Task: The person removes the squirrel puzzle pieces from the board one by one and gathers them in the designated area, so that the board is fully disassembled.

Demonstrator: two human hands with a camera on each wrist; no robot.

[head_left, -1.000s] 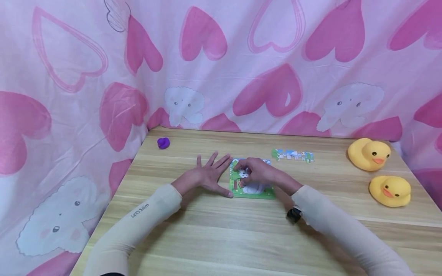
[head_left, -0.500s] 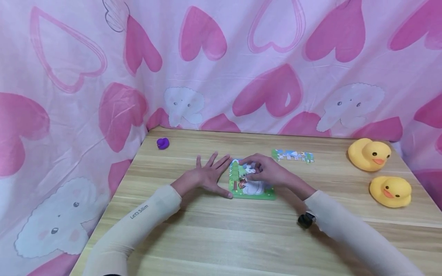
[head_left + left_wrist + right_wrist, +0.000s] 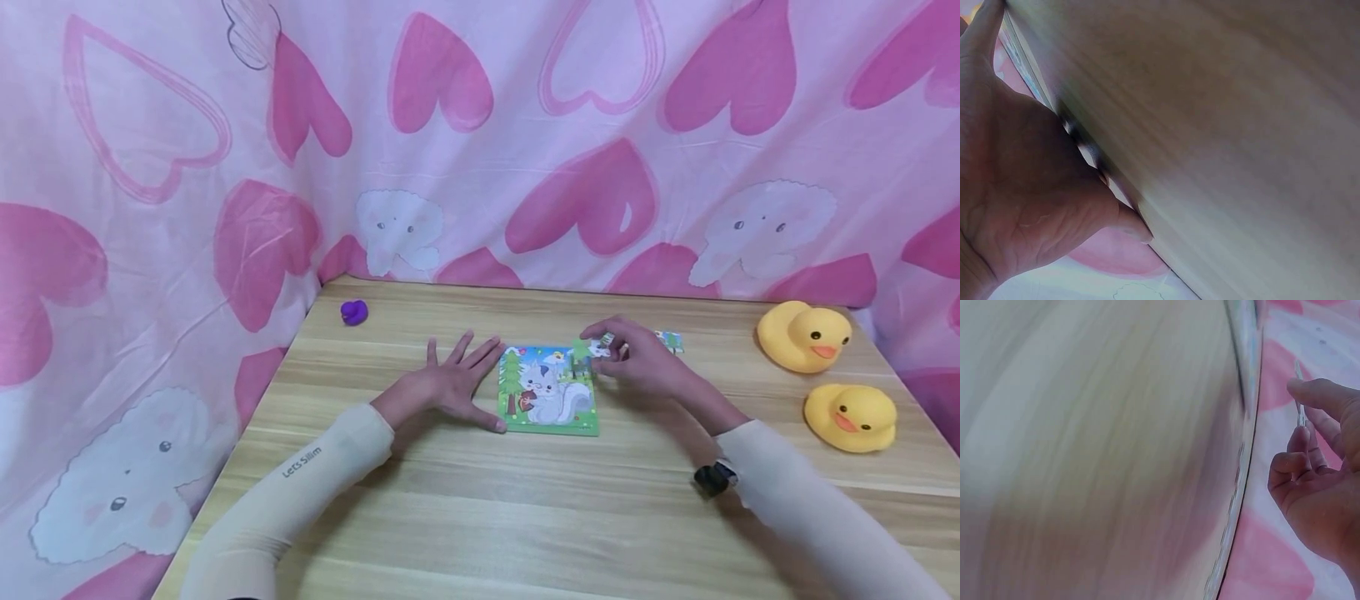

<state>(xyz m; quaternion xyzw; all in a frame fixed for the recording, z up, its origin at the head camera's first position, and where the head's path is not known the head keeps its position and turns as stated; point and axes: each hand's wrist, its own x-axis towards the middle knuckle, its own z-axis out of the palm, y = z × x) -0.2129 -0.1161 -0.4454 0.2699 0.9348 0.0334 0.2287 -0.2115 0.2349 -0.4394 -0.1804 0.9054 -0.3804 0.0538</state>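
A small jigsaw puzzle (image 3: 543, 404) with a grey squirrel on a green and blue scene lies flat on the table. My left hand (image 3: 450, 385) rests beside its left edge, fingers spread, with thumb and fingertips at the frame. Over the puzzle's upper right corner, my right hand (image 3: 641, 357) pinches a thin puzzle piece (image 3: 596, 348) between thumb and fingers. In the right wrist view the piece (image 3: 1300, 412) is seen edge-on, raised off the table. Behind that hand, a few loose pieces (image 3: 670, 341) show; the rest of their row is hidden.
Two yellow rubber ducks (image 3: 802, 336) stand at the table's right side. A small purple duck (image 3: 354, 312) sits at the back left corner. A pink heart-patterned curtain (image 3: 480, 167) hangs behind the wooden table (image 3: 450, 517).
My right hand has moved right, from over the middle of the puzzle to its upper right corner, uncovering the squirrel picture. The left hand has stayed in place.
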